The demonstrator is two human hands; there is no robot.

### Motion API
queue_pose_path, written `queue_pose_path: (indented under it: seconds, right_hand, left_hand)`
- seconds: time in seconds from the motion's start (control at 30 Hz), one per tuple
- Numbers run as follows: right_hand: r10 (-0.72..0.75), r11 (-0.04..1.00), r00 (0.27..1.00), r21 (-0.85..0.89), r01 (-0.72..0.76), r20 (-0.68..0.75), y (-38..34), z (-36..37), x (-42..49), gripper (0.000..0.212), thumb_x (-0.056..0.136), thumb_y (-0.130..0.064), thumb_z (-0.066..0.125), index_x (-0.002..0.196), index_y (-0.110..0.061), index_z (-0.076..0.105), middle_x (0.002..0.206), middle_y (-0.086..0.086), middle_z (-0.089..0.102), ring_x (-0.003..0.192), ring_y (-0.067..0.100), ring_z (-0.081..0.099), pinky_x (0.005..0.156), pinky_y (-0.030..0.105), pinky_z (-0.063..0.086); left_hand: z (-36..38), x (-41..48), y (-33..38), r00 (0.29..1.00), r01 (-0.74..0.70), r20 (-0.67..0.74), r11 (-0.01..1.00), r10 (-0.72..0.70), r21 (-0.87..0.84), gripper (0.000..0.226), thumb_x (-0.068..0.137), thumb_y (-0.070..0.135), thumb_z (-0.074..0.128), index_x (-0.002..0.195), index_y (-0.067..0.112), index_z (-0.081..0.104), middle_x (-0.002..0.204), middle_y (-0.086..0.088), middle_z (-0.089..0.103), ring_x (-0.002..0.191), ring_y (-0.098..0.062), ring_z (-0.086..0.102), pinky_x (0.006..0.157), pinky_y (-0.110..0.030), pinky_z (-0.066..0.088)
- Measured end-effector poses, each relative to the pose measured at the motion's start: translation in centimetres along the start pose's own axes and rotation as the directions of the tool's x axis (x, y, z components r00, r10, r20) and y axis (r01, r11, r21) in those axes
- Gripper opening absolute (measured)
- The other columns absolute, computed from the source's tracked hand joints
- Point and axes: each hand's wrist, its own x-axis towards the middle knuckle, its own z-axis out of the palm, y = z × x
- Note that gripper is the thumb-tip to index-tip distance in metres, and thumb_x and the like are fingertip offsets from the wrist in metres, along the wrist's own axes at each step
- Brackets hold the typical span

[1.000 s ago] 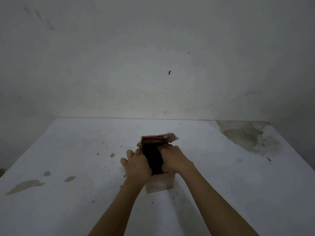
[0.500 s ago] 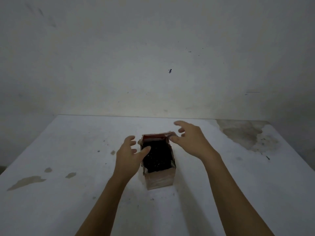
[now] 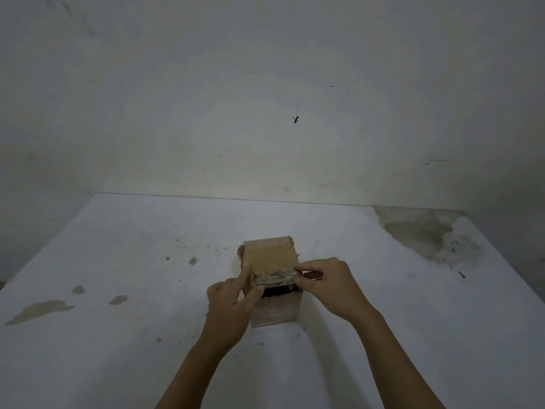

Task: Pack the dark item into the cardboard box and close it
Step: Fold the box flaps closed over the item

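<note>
Box (image 3: 274,311) stands upright on the table (image 3: 124,249), at 6 o'clock from the table's middle; we see its lid (image 3: 269,256) folded down over the top, the near edge not yet seated; a dark gap under that edge shows the dark item (image 3: 275,291) inside the box. Our left hand (image 3: 228,305) pinches the lid's near corner at 9 o'clock, thumb under, forefinger along the side; our right hand (image 3: 330,286) pinches the corner at 3 o'clock between thumb and forefinger, other fingers curled. Stains (image 3: 424,231) mark the table at 2 o'clock.
</note>
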Motion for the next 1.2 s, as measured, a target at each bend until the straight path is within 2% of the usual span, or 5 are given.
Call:
queue_pose_path:
  seconds: [0.2, 0.4, 0.5, 0.77, 1.2]
  right_hand:
    - [0.054, 0.983, 0.996, 0.177, -0.042, -0.064, 0.2, -0.1, 0.0, 0.026, 0.078, -0.007, 0.072, 0.104, -0.007, 0.071, 0.091, 0.002, 0.069, 0.080, 0.001, 0.064, 0.072, 0.011, 0.053]
    - [0.153, 0.908, 0.982, 0.409, -0.095, -0.112, 0.5, 0.5, -0.1, 0.017, 0.071, -0.006, 0.078, 0.084, -0.015, 0.074, 0.085, 0.006, 0.075, 0.084, 0.020, 0.071, 0.081, 0.031, 0.057]
    - [0.177, 0.876, 0.979, 0.469, -0.110, -0.102, 0.8, 1.1, -0.5, 0.018, 0.070, -0.004, 0.079, 0.082, -0.015, 0.074, 0.084, 0.008, 0.075, 0.084, 0.022, 0.072, 0.076, 0.028, 0.058]
    - [0.164, 0.862, 0.975, 0.502, -0.068, -0.149, 0.3, 1.1, -0.4, 0.011, 0.072, -0.007, 0.078, 0.079, -0.014, 0.073, 0.075, 0.002, 0.072, 0.070, 0.010, 0.069, 0.061, 0.013, 0.051]
    - [0.052, 0.988, 0.981, -0.137, -0.078, -0.185, 0.6, 2.9, -1.0, 0.011, 0.077, -0.016, 0.073, 0.084, -0.009, 0.069, 0.093, 0.008, 0.066, 0.097, 0.027, 0.056, 0.073, 0.033, 0.049]
  left_hand:
    - [0.2, 0.0, 0.5, 0.993, 0.040, -0.113, 0.996, -0.031, 0.079, 0.045, 0.092, 0.037, 0.044, 0.137, 0.031, 0.038, 0.129, -0.001, 0.041, 0.124, -0.020, 0.019, 0.106, -0.041, 0.025]
    - [-0.3, 0.3, 0.9, 0.988, -0.066, -0.145, 0.995, 0.054, -0.081, 0.034, 0.092, 0.025, 0.048, 0.126, 0.021, 0.055, 0.096, 0.010, 0.053, 0.105, -0.013, 0.052, 0.088, -0.023, 0.041]
    - [-0.1, 0.0, 0.9, 0.978, -0.061, -0.204, 0.995, 0.045, -0.073, 0.032, 0.093, 0.019, 0.047, 0.123, 0.016, 0.058, 0.095, 0.013, 0.057, 0.079, 0.010, 0.049, 0.067, -0.007, 0.036]
    - [0.0, -0.2, 0.9, 0.968, -0.020, -0.248, 0.971, -0.041, -0.238, 0.032, 0.092, 0.025, 0.049, 0.122, 0.019, 0.059, 0.110, 0.007, 0.060, 0.101, -0.010, 0.054, 0.086, -0.025, 0.042]
    - [0.7, -0.1, -1.3, 0.963, -0.014, -0.269, 1.000, 0.006, -0.027, 0.033, 0.084, 0.018, 0.062, 0.118, 0.017, 0.061, 0.107, 0.001, 0.045, 0.098, -0.016, 0.048, 0.083, -0.026, 0.041]
